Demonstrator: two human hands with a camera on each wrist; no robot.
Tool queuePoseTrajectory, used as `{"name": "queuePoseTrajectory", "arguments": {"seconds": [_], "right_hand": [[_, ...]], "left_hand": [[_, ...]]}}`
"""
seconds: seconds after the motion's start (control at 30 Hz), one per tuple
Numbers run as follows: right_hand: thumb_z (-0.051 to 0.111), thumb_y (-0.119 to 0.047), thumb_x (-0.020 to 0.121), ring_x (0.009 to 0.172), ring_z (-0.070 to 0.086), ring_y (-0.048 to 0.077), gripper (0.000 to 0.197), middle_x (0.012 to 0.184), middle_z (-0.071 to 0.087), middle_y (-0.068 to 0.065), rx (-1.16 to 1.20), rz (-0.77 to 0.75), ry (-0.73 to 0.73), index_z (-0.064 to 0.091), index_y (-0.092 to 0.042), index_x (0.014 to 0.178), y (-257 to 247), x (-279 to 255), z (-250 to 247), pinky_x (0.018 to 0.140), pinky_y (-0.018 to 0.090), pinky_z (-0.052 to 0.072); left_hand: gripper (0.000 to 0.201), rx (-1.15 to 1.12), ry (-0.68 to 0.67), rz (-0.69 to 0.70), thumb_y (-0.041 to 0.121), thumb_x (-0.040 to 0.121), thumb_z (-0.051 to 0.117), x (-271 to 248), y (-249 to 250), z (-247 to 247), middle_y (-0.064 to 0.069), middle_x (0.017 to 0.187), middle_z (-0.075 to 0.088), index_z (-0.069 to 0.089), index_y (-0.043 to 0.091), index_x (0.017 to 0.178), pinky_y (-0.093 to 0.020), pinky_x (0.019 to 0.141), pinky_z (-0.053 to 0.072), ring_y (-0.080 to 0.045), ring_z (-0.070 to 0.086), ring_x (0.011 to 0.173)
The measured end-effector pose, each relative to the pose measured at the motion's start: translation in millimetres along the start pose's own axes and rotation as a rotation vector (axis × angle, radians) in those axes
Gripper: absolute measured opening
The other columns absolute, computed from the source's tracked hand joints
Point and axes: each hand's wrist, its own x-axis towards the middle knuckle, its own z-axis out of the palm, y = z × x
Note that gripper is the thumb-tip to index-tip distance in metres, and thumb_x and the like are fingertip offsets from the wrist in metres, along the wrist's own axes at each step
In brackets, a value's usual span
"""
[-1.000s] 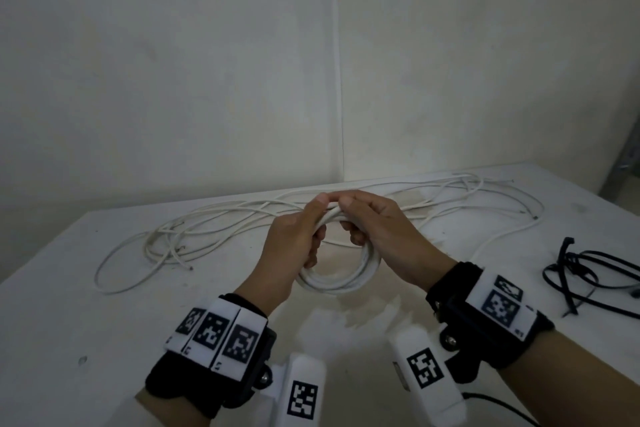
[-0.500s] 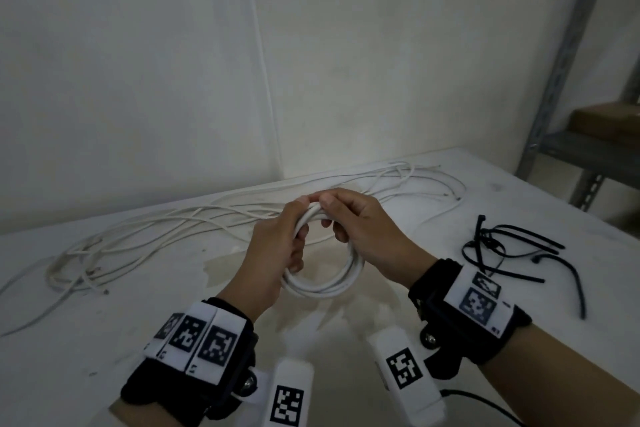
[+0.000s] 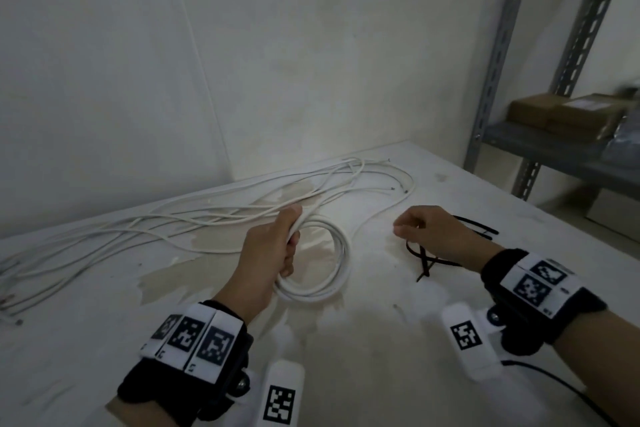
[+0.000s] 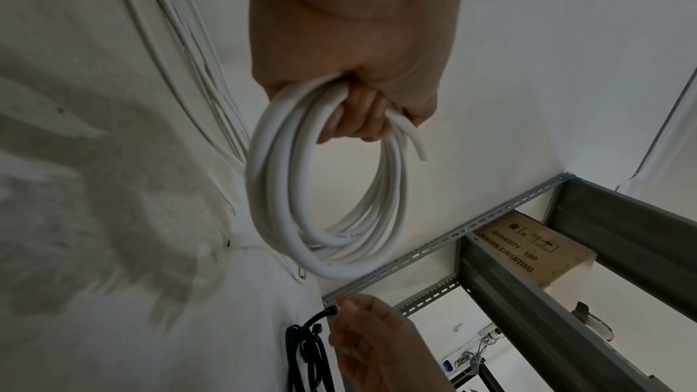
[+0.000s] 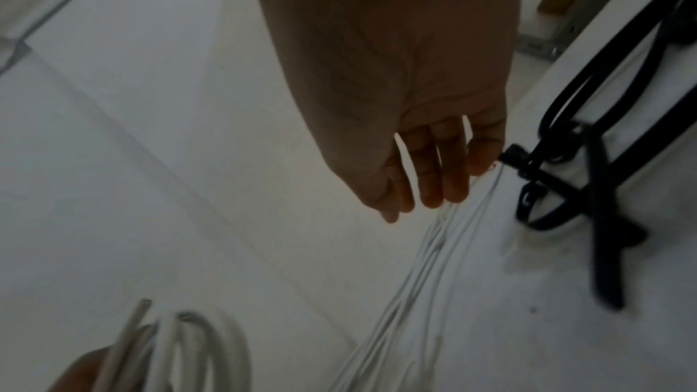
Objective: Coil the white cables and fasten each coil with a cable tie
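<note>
White coil [image 3: 322, 263] gripped in the left hand [image 3: 268, 250] above the table [image 3: 398, 340].

Its fingers curled around smooth round loops, one cut end poking free. To the right, the right hand [image 3: 433, 232] hung over black cable ties [image 3: 427, 258], fingers loosely bent; whether it pinched one, I couldn't tell. Loose white cables [image 3: 173, 222] trailed far left.

right hand [image 3: 427, 236]: has let go of the white coil [image 3: 320, 258], swung out toward 3 o'clock, now over the black cable ties [image 3: 424, 258] on the desk | left hand [image 3: 273, 246]: now grips the coil alone | fingertip at a tie head in the right wrist view
</note>
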Motion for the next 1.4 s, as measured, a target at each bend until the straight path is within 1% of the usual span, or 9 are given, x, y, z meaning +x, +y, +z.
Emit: {"name": "queuePoseTrajectory", "arguments": {"seconds": [0.27, 0.33, 0.4, 0.53, 0.7, 0.83, 1.0, 1.13, 1.4], "right_hand": [[0.061, -0.013, 0.083, 0.082, 0.047, 0.018, 0.017, 0.093, 0.050, 0.006, -0.612, 0.130, -0.182, 0.046, -0.007, 0.085, 15.6, 17.2, 3.1, 0.052, 0.017, 0.031], [0.056, -0.008, 0.086, 0.082, 0.046, 0.019, 0.018, 0.095, 0.050, 0.008, -0.655, 0.139, -0.210, 0.041, -0.008, 0.075, 18.0, 23.5, 9.9, 0.051, 0.017, 0.030], [0.047, -0.002, 0.089, 0.085, 0.047, 0.019, 0.008, 0.099, 0.053, 0.010, -0.652, 0.146, -0.216, 0.047, -0.005, 0.082, 16.1, 27.7, 14.6, 0.053, 0.018, 0.032], [0.046, -0.001, 0.090, 0.103, 0.055, 0.022, 0.027, 0.120, 0.056, 0.011, -0.503, 0.059, -0.121, 0.057, -0.002, 0.114, 12.3, 33.6, 21.4, 0.079, 0.025, 0.042], [0.042, -0.004, 0.095, 0.068, 0.058, 0.014, 0.015, 0.092, 0.054, 0.005, 0.109, 0.074, 0.083, 0.055, -0.004, 0.102, -0.4, 33.8, 21.4, 0.056, 0.012, 0.039], [0.037, -0.007, 0.098, 0.062, 0.048, 0.010, 0.024, 0.075, 0.048, 0.003, 0.366, 0.022, 0.180, 0.057, -0.002, 0.110, -13.9, 32.5, 17.0, 0.062, 0.019, 0.039], [0.037, -0.006, 0.098, 0.045, 0.046, 0.000, 0.025, 0.069, 0.055, 0.000, 0.367, -0.204, 0.211, 0.058, -0.008, 0.112, -53.7, 18.0, 36.3, 0.049, 0.008, 0.039], [0.043, -0.007, 0.095, 0.045, 0.052, 0.001, 0.018, 0.067, 0.062, -0.002, 0.372, -0.344, 0.093, 0.055, -0.017, 0.087, -97.7, -7.0, 68.1, 0.049, 0.014, 0.040], [0.059, -0.010, 0.087, 0.041, 0.056, 0.007, 0.015, 0.061, 0.053, -0.001, 0.302, -0.304, -0.097, 0.052, -0.021, 0.078, -150.7, -38.6, 128.8, 0.042, 0.018, 0.045]], "left_hand": [[0.043, 0.027, 0.016, -0.010, 0.038, 0.088, 0.054, 6.1, 0.8, 5.5, 0.007, 0.035, 0.032, 0.045, 0.011, 0.056, -0.022, 0.043, 0.028, -0.008, 0.027, 0.031], [0.043, 0.030, 0.023, -0.009, 0.038, 0.088, 0.054, 6.3, 1.5, 3.4, 0.007, 0.035, 0.032, 0.045, 0.011, 0.056, -0.023, 0.044, 0.028, -0.008, 0.027, 0.031], [0.043, 0.038, 0.027, -0.008, 0.038, 0.088, 0.054, 6.3, 1.6, 0.3, 0.007, 0.035, 0.032, 0.046, 0.011, 0.056, -0.023, 0.044, 0.028, -0.008, 0.027, 0.031], [0.043, 0.042, 0.050, 0.000, 0.039, 0.088, 0.054, 5.2, 1.5, -9.7, 0.007, 0.035, 0.033, 0.046, 0.011, 0.056, -0.023, 0.044, 0.029, -0.008, 0.028, 0.031], [0.042, 0.019, 0.085, 0.012, 0.039, 0.089, 0.053, 3.7, 3.6, -28.0, 0.008, 0.034, 0.034, 0.047, 0.011, 0.058, -0.022, 0.044, 0.029, -0.007, 0.027, 0.030], [0.042, 0.001, 0.125, 0.019, 0.039, 0.089, 0.054, 3.1, 4.2, -40.1, 0.009, 0.033, 0.034, 0.048, 0.011, 0.057, -0.021, 0.040, 0.029, -0.006, 0.028, 0.029], [0.043, -0.006, 0.178, 0.038, 0.037, 0.088, 0.056, 1.2, 2.3, -52.3, 0.009, 0.033, 0.036, 0.048, 0.011, 0.055, -0.023, 0.042, 0.029, -0.006, 0.030, 0.029], [0.044, -0.017, 0.253, 0.056, 0.037, 0.088, 0.056, -1.0, -0.5, -68.8, 0.007, 0.034, 0.038, 0.049, 0.011, 0.054, -0.022, 0.041, 0.029, -0.006, 0.031, 0.030], [0.045, -0.013, 0.385, 0.134, 0.036, 0.089, 0.055, -9.1, -3.1, -100.9, 0.001, 0.042, 0.039, 0.050, 0.010, 0.052, -0.024, 0.044, 0.031, -0.009, 0.033, 0.034]]}}
